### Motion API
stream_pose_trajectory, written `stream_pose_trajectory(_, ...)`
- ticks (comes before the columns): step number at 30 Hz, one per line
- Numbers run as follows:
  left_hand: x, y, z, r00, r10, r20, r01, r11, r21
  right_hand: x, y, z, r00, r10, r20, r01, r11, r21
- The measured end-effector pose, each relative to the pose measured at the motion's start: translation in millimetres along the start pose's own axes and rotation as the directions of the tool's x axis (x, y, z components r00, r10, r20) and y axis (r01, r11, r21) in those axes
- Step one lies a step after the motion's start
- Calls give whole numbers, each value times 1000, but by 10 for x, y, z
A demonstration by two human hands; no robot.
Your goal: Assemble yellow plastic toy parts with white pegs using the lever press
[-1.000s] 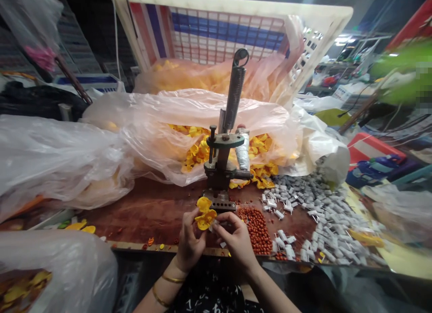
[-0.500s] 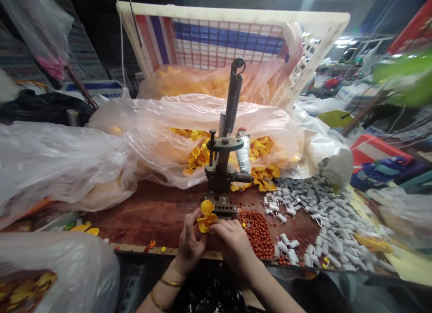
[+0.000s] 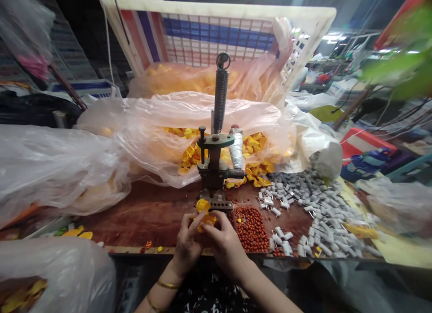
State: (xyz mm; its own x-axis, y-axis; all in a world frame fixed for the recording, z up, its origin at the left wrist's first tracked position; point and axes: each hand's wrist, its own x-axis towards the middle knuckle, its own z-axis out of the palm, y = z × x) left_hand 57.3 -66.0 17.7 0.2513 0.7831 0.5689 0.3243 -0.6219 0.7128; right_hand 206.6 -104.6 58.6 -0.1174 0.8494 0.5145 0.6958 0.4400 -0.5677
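Observation:
A curved yellow plastic piece (image 3: 203, 206) is held up in front of the press, its rounded top showing above my fingers. My left hand (image 3: 188, 241) grips it from the left, with thumb and fingers closed on it. From the right, my right hand (image 3: 227, 243) pinches the piece's lower part; its fingertips partly cover it. Just behind the hands stands a dark metal hand press (image 3: 216, 169) with a tall spring and a foil-wrapped handle (image 3: 236, 151). A shallow tray of small red-brown beads (image 3: 252, 229) lies beside my right hand.
Grey plastic parts with metal pins (image 3: 324, 214) are heaped at the right. Behind the press, a clear plastic bag (image 3: 151, 155) spills yellow pieces (image 3: 258, 169). A white basket (image 3: 216, 6) leans further back. More plastic bags (image 3: 54, 151) fill the left side.
My right hand's fingers have come up onto the yellow piece and now overlap it more. The piece has tilted slightly. The whole scene has shifted left in view.

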Motion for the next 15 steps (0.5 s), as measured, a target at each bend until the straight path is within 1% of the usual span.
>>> stream_pose_trajectory(1,11,-5,-13,999,-41,2,41,999,0,-1,85,-60,999,48,4,-48,999,8)
stream_pose_trajectory(2,23,-20,-28,995,-98,-13,98,995,-5,-6,200,-129,993,114,18,-114,993,-22)
stream_pose_trajectory(3,37,-42,-45,984,-172,-40,171,985,-27,-15,335,-201,979,200,42,-195,976,-97)
stream_pose_trajectory(4,52,-69,-61,963,-263,-64,258,963,-78,-25,481,-269,952,298,70,-278,938,-206)
stream_pose_trajectory(5,67,-98,-77,926,-371,-73,356,920,-165,-36,623,-326,915,391,102,-340,881,-329)
stream_pose_trajectory(6,84,-122,-92,868,-493,-60,460,843,-281,-44,752,-368,873,468,136,-368,817,-444)
stream_pose_trajectory(7,100,-139,-105,788,-615,-24,555,727,-405,-50,857,-392,839,519,164,-366,762,-535)
stream_pose_trajectory(8,116,-147,-118,697,-717,31,624,585,-517,-53,937,-398,819,544,184,-347,724,-596)
stream_pose_trajectory(9,131,-144,-131,610,-787,93,662,441,-606,-54,991,-389,812,548,201,-320,705,-633)
stream_pose_trajectory(10,145,-132,-144,540,-829,147,672,320,-668,-55,1025,-369,815,539,211,-293,698,-654)
stream_pose_trajectory(11,156,-113,-158,495,-849,185,669,237,-705,-58,1045,-344,825,523,214,-271,698,-663)
stream_pose_trajectory(12,164,-91,-172,473,-856,208,662,190,-725,-63,1060,-318,839,503,210,-255,702,-665)
stream_pose_trajectory(13,168,-69,-187,467,-857,220,655,168,-737,-71,1075,-295,853,481,205,-241,710,-662)
stream_pose_trajectory(15,168,-39,-214,474,-853,221,639,160,-752,-90,1113,-272,874,441,205,-220,735,-642)
